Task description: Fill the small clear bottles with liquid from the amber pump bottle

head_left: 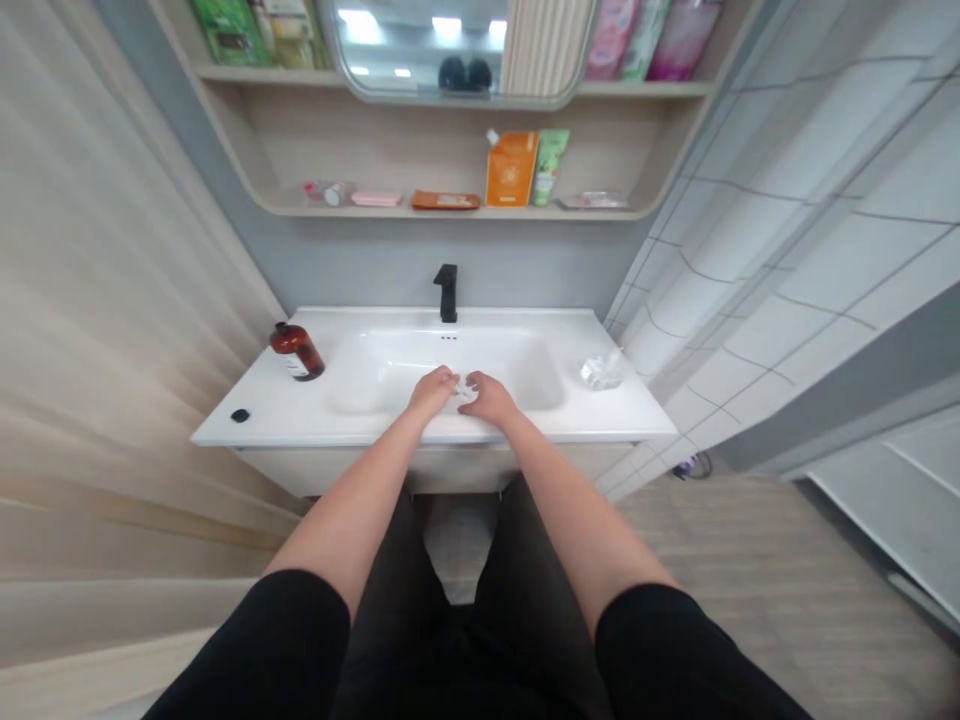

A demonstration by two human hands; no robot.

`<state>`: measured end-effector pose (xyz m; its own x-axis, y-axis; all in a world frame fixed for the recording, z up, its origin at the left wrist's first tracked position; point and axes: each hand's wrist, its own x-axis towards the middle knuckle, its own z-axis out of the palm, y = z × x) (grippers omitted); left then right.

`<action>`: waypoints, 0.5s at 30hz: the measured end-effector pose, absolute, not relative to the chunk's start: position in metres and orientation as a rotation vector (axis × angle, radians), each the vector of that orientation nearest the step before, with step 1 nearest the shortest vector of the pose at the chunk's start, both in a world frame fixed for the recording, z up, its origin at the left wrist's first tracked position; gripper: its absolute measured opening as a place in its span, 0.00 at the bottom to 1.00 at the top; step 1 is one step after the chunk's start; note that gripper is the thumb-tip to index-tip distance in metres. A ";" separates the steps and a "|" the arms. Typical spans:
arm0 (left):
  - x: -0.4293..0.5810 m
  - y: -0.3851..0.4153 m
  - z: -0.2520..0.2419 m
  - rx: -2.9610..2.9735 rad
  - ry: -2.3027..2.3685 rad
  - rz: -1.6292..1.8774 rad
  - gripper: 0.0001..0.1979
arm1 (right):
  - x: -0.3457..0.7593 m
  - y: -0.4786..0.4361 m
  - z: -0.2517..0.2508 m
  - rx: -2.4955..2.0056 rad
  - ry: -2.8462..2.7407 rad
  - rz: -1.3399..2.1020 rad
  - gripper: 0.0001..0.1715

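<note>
My left hand (433, 392) and my right hand (489, 398) were curled and facing each other just inside the front edge of the white basin (510, 365), with the fingers of each reaching toward the other. Between them sat a small whitish crumpled piece (467, 390), too small and blurred for me to name. It lay against my fingertips, but I couldn't tell whether I was actually gripping it. My forearms crossed the front edge of the white vanity top (337, 428), leaving the curved bowl open ahead of my hands and out to both sides. The black faucet (446, 295) rose well beyond them at the back edge. Well off to my left, near the top's outer edge, a brown bottle (298, 352) sat at a slant, and a small black object (240, 415) lay close to the front edge. Well off to my right, a clear crumpled plastic bag (601, 372) rested on the top near the tiled wall (780, 290). Above, on the wooden wall shelf (240, 130), stood an orange pouch (511, 168) and a green tube (550, 165), both far out of my hands' way.
</note>
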<state>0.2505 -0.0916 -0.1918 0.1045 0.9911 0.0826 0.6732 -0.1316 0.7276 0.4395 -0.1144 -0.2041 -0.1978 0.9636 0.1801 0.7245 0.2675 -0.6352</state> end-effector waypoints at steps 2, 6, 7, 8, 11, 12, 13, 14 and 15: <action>0.250 -0.092 -0.194 1.839 1.599 0.802 0.06 | 0.439 -0.115 -0.204 -1.524 -1.978 0.567 0.36; 0.251 -0.090 -0.194 1.835 1.698 0.793 0.12 | 0.439 -0.116 -0.202 -1.504 -1.964 0.599 0.35; 0.251 -0.090 -0.193 1.848 1.720 0.786 0.16 | 0.438 -0.117 -0.201 -1.493 -1.967 0.604 0.35; 0.251 -0.090 -0.192 1.864 1.735 0.780 0.18 | 0.438 -0.117 -0.201 -1.486 -1.970 0.607 0.35; 0.250 -0.092 -0.189 1.868 1.772 0.824 0.18 | 0.437 -0.117 -0.201 -1.500 -1.964 0.590 0.36; 0.249 -0.093 -0.188 1.846 1.792 0.869 0.18 | 0.437 -0.117 -0.201 -1.519 -1.953 0.580 0.36; 0.247 -0.093 -0.188 1.808 1.816 0.922 0.18 | 0.437 -0.117 -0.201 -1.543 -1.935 0.572 0.36; 0.246 -0.093 -0.187 1.753 1.842 0.976 0.18 | 0.437 -0.117 -0.201 -1.569 -1.913 0.566 0.37; 0.244 -0.092 -0.187 1.687 1.864 1.026 0.18 | 0.437 -0.116 -0.201 -1.594 -1.889 0.562 0.37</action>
